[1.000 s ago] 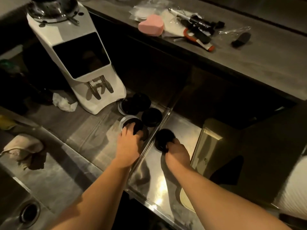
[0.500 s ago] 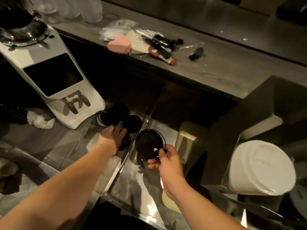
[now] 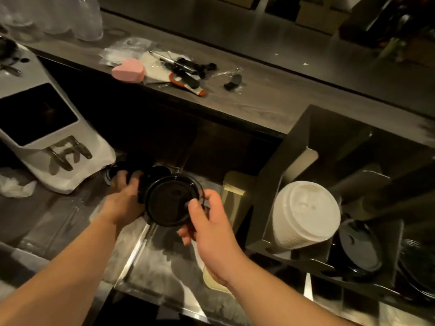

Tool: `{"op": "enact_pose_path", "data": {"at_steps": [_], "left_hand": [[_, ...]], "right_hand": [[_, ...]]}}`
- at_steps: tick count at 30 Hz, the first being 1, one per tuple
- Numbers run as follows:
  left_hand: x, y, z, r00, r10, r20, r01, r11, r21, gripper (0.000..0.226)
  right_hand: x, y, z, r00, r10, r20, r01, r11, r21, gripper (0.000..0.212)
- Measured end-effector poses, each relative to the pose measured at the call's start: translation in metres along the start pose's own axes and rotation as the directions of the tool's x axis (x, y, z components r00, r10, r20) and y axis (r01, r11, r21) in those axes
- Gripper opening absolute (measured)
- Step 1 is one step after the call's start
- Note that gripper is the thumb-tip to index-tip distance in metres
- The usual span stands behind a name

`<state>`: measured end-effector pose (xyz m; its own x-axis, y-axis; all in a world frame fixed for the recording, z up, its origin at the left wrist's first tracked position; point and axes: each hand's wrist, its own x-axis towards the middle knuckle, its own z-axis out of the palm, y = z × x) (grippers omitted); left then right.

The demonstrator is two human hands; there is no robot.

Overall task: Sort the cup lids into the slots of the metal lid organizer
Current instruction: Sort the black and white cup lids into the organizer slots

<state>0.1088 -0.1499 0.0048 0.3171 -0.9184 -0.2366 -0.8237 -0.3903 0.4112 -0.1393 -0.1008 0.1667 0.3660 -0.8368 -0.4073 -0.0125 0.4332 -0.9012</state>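
Observation:
My right hand pinches a black cup lid by its rim and holds it tilted above the steel counter. My left hand grips a stack of black lids just behind and left of that lid; the front lid hides part of the stack. More black lids lie by the grinder's base. The metal lid organizer stands to the right. Its near slot holds a row of white lids, and black lids fill the slot beside it.
A white coffee grinder stands at the left, with a crumpled tissue beside it. On the raised shelf behind lie a pink heart-shaped object and some pens and small tools. Clear cups stand at the back left.
My right hand has lifted its black lid off the counter and brought it up and left. My left hand has closed round a stack of lids and raised it. The view has swung right.

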Motion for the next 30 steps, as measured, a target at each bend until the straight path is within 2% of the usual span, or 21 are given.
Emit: {"op": "enact_pose_path", "data": {"at_steps": [2, 4, 7, 9, 11, 15, 18, 21, 23, 25, 27, 30], "left_hand": [[-0.012, 0.017, -0.012, 0.980, -0.009, -0.198, -0.033, 0.977, -0.212, 0.068], [-0.031, 0.047, -0.028, 0.931, 0.052, -0.361, -0.176, 0.931, -0.321, 0.059], [-0.075, 0.115, -0.064, 0.859, 0.169, -0.484, -0.432, 0.747, -0.506, 0.054], [-0.110, 0.159, -0.091, 0.827, 0.217, -0.519, -0.523, 0.637, -0.566, 0.059], [-0.141, 0.198, -0.112, 0.807, 0.306, -0.506, -0.571, 0.625, -0.533, 0.079], [-0.181, 0.268, -0.132, 0.733, 0.519, -0.440, -0.660, 0.698, -0.277, 0.111], [-0.199, 0.306, -0.134, 0.659, 0.645, -0.387, -0.740, 0.649, -0.179, 0.112], [-0.203, 0.327, -0.130, 0.648, 0.649, -0.398, -0.746, 0.645, -0.165, 0.109], [-0.203, 0.335, -0.127, 0.672, 0.611, -0.418, -0.722, 0.667, -0.187, 0.109], [-0.203, 0.339, -0.123, 0.693, 0.582, -0.425, -0.705, 0.669, -0.235, 0.109], [-0.206, 0.343, -0.118, 0.698, 0.586, -0.411, -0.705, 0.664, -0.250, 0.108], [-0.212, 0.344, -0.110, 0.690, 0.604, -0.399, -0.716, 0.651, -0.252, 0.106]], "right_hand": [[-0.017, -0.014, 0.000, 0.996, -0.059, 0.061, 0.059, 0.998, -0.004, 0.007], [-0.036, -0.029, -0.005, 0.981, -0.158, 0.112, 0.160, 0.987, -0.006, 0.006], [-0.069, -0.054, -0.024, 0.946, -0.313, 0.084, 0.315, 0.949, -0.006, 0.015], [-0.092, -0.071, -0.043, 0.921, -0.388, 0.018, 0.389, 0.921, -0.030, 0.028], [-0.115, -0.086, -0.067, 0.892, -0.449, -0.059, 0.447, 0.894, -0.039, 0.032], [-0.151, -0.103, -0.127, 0.799, -0.505, -0.326, 0.502, 0.859, -0.100, 0.031], [-0.167, -0.104, -0.176, 0.684, -0.475, -0.553, 0.469, 0.868, -0.164, 0.027], [-0.176, -0.105, -0.218, 0.606, -0.479, -0.635, 0.358, 0.877, -0.320, 0.016], [-0.177, -0.107, -0.236, 0.657, -0.509, -0.556, 0.247, 0.843, -0.478, 0.019], [-0.171, -0.112, -0.241, 0.767, -0.476, -0.429, 0.157, 0.788, -0.595, 0.022], [-0.159, -0.116, -0.235, 0.847, -0.411, -0.337, 0.115, 0.760, -0.639, 0.024], [-0.143, -0.115, -0.224, 0.913, -0.324, -0.248, 0.076, 0.733, -0.676, 0.027]]}}
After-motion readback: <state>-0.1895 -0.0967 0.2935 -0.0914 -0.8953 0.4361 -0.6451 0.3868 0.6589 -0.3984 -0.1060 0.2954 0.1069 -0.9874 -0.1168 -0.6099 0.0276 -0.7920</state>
